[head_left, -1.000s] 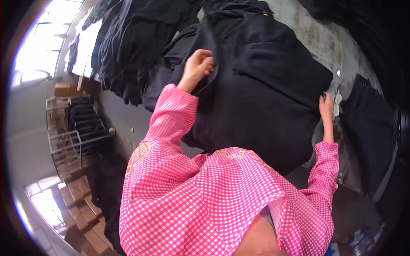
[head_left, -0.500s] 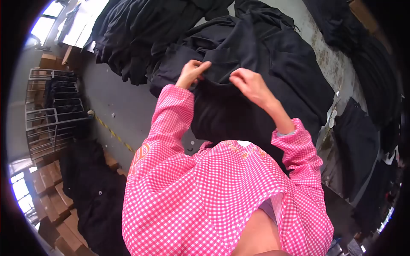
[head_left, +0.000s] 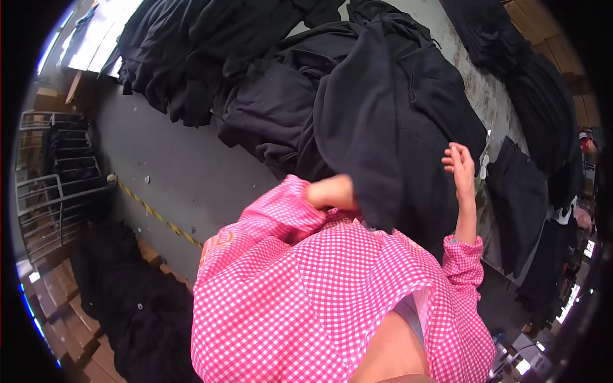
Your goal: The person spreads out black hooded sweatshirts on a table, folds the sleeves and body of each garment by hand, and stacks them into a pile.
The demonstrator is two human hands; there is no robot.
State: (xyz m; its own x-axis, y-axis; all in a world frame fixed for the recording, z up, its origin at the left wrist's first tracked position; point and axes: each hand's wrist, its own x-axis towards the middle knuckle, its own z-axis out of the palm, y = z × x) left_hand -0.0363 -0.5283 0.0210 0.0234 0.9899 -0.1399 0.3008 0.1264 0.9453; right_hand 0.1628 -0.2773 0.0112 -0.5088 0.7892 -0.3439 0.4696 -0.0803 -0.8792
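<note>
A black garment of thick cloth lies spread before me, its near part hanging down toward my body. My left hand is low at its near left edge, smeared by motion. The cloth hides those fingers, so their grip does not show. Raised over the garment's right side is my right hand, open, with its fingers loosely bent and nothing in them. More crumpled black cloth lies just left of the garment.
Another heap of black garments sits at the far left. Black clothes lie along the right. A metal rack and cardboard boxes stand at left, near yellow-black floor tape.
My left hand has come down and nearer my body, to the garment's near edge. My right hand has moved right and opened. The garment now lies flatter and further over the near side.
</note>
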